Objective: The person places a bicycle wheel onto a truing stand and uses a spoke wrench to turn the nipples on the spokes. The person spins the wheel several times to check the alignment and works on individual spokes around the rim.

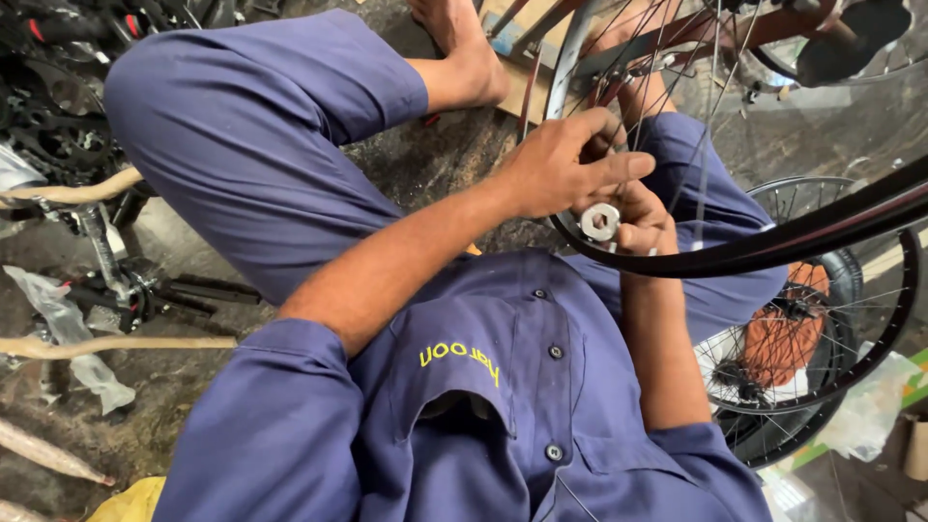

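Right hand [643, 227] grips a small round metal spoke wrench [599, 222], fingers curled shut around it, at the bicycle wheel rim [735, 253] over the lap. Left hand [565, 159] just above, fingers pinched together on a spoke [677, 169]. Beyond right: second spoked wheel [870, 329] on the floor. Far left: black chainring [48, 126].

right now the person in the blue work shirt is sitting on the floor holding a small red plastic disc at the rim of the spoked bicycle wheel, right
Not quite. The head view shows a small silver metal tool, round with a hole in its middle, not a red plastic disc. The rest holds: both hands, left and right, work at the rim of the spoked bicycle wheel.
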